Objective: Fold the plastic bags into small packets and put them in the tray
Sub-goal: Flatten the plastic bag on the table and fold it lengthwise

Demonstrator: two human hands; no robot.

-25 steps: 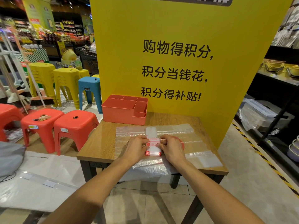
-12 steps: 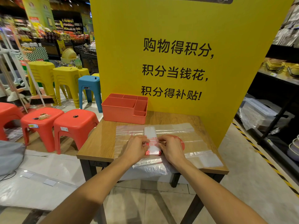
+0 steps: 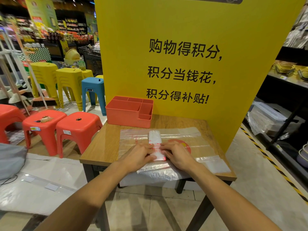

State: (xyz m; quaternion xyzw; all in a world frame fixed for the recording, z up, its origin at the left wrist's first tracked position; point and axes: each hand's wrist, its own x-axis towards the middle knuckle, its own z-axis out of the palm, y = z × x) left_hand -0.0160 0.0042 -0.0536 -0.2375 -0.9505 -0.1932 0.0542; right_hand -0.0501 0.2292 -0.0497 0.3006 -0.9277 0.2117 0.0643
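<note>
Landmark: the coral tray (image 3: pixel 126 117), which stands on the far left part of the wooden bench (image 3: pixel 103 147), against the yellow board (image 3: pixel 166 22).

1. Folded bag (image 3: pixel 155 138): a narrow strip of clear plastic with red print. It lies nearer the person than the tray and slightly right of it, well apart from it. It rests on top of a stack of flat plastic bags (image 3: pixel 191 147), which covers the bench surface on the near right side of the tray. The strip's long axis runs toward the tray.

2. Left hand (image 3: pixel 140 156): located on the near side of the tray, at the left edge of the strip. The fingers are extended, not curled, and press down on the printed near part of the strip.

3. Right hand (image 3: pixel 177 155): located further right of the tray than the left hand, at the right edge of the strip. The fingers lie flat across the strip and press it onto the stack.

4. The fingertips of both hands almost meet over the strip. The white far end of the strip projects past them toward the tray, uncovered.

5. Tray compartments: no packet is visible in them.

6. Red stools (image 3: pixel 78 124) stand on the floor left of the tray.
</note>
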